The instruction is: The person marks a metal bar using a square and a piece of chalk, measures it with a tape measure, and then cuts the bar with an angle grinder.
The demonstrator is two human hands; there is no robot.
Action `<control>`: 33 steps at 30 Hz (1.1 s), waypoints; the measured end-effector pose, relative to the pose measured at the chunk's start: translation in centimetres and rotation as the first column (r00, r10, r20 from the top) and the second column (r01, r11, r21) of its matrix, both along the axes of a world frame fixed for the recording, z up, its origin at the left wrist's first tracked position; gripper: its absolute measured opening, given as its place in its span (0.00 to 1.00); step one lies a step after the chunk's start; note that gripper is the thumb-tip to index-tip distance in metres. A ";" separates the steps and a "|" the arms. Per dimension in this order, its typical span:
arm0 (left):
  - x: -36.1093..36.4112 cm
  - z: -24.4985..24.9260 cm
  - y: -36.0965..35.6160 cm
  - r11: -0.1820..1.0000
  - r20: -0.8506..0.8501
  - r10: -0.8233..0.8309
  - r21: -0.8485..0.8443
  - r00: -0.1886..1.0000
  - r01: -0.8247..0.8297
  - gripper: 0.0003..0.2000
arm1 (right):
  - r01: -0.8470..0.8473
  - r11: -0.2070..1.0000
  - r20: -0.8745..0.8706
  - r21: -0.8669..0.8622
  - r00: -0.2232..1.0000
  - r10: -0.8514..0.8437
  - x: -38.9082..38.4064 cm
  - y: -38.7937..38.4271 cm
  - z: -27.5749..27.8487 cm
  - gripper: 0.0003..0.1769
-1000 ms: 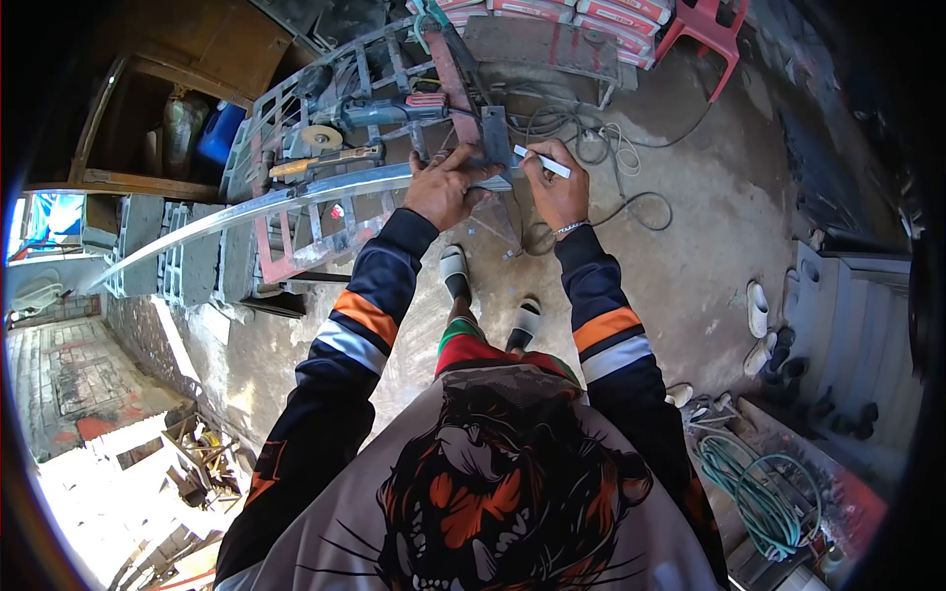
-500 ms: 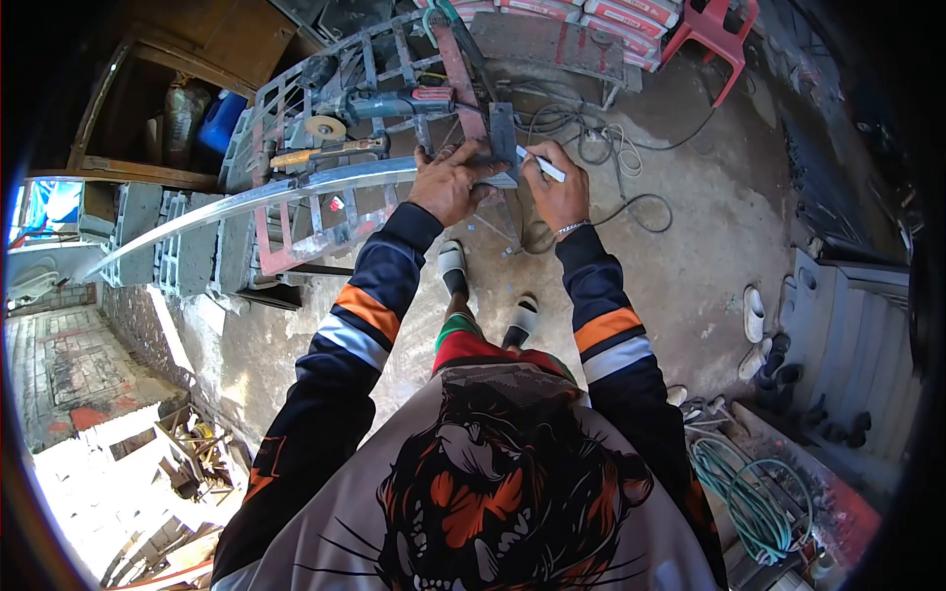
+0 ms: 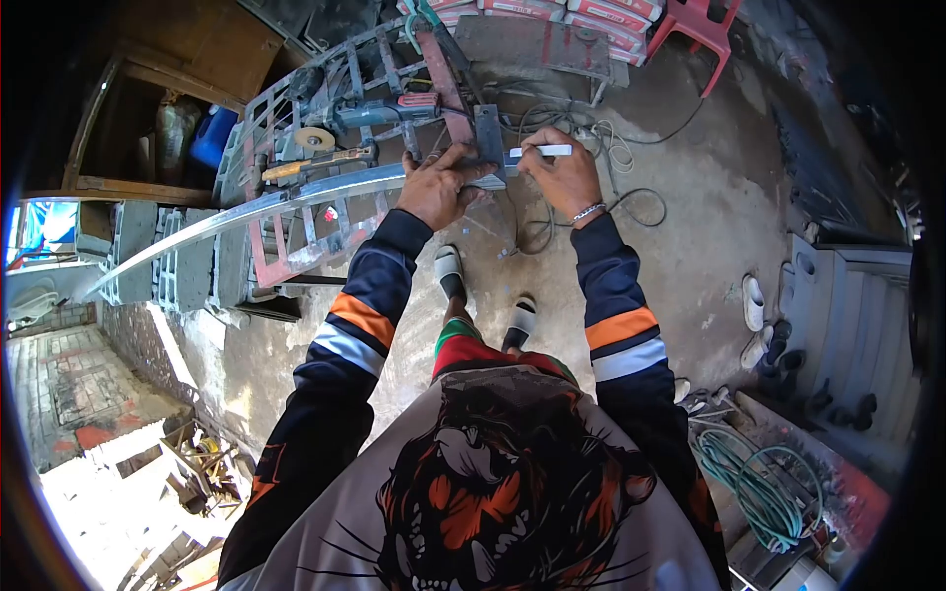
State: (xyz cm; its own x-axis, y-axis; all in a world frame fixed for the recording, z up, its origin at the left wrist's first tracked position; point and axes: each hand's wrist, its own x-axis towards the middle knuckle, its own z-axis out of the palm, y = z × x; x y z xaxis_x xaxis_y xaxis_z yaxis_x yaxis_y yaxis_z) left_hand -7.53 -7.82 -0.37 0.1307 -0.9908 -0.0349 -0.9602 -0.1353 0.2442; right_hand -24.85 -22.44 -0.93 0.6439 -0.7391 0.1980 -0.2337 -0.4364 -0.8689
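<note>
A long silvery metal bar (image 3: 325, 186) runs from the far left to the middle, lying over a metal grille frame. My left hand (image 3: 437, 189) grips the bar close to its right end. Its fingers also press a flat grey metal plate (image 3: 489, 133), set crosswise over the bar. Just right of that end is my right hand (image 3: 567, 179), closed around a white marker (image 3: 548, 151). The marker lies nearly level, its left end a little apart from the plate. Which end is the tip I cannot make out.
On the grille frame (image 3: 286, 258) lie an angle grinder (image 3: 384, 110) with a tan disc and a hammer (image 3: 320, 163). Concrete blocks (image 3: 182, 258) support the left side. Cables (image 3: 631, 202) trail over the floor. A red plastic chair (image 3: 698, 34) and stacked sacks (image 3: 611, 22) stand behind.
My right hand has drawn slightly right, away from the plate, and the marker has swung from slanting to nearly level. My left hand keeps its hold on the bar. The view has shifted slightly.
</note>
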 end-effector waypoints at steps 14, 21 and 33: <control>0.0 -0.4 0.2 0.997 0.025 0.000 -0.074 1.000 0.002 0.24 | 0.129 0.989 0.136 -0.079 0.984 -0.117 1.4 2.0 -3.0 0.06; 0.1 -0.5 0.1 0.996 0.026 -0.005 -0.090 1.000 0.007 0.24 | -0.075 0.988 -0.258 -0.134 0.965 0.039 -1.3 2.2 -1.3 0.06; 4.2 -2.8 4.1 0.951 0.051 -0.133 -0.275 0.990 0.142 0.30 | 0.027 0.900 0.005 0.435 0.999 -0.032 -9.9 5.6 -3.4 0.08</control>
